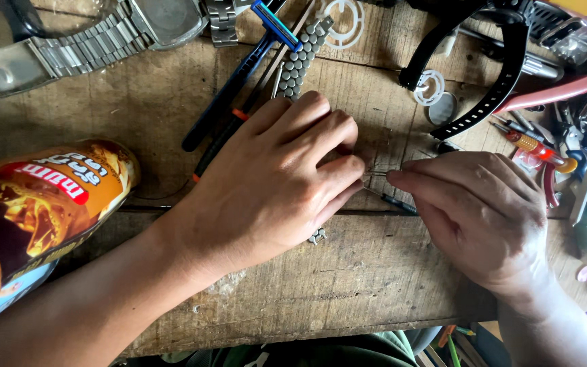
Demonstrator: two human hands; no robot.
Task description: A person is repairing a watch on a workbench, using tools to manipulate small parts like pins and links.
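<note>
Left hand [273, 183] is pressing a grey metal watch-band link [317, 236] onto the worn wooden table [348, 285], right hand's [484, 211] grip pinching a thin dark-handled pin tool [392, 201] beside it.

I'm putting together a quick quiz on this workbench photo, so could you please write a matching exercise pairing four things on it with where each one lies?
Things:
1. Orange can
2. Blue razor
3. Black watch strap
4. Metal watch band piece

Places:
A. Top right, curved in a loop
B. Poking out from under the left hand
C. Left edge, lying on its side
D. Top middle, beside a grey link bracelet

Pairs: 1-C, 2-D, 3-A, 4-B
</note>
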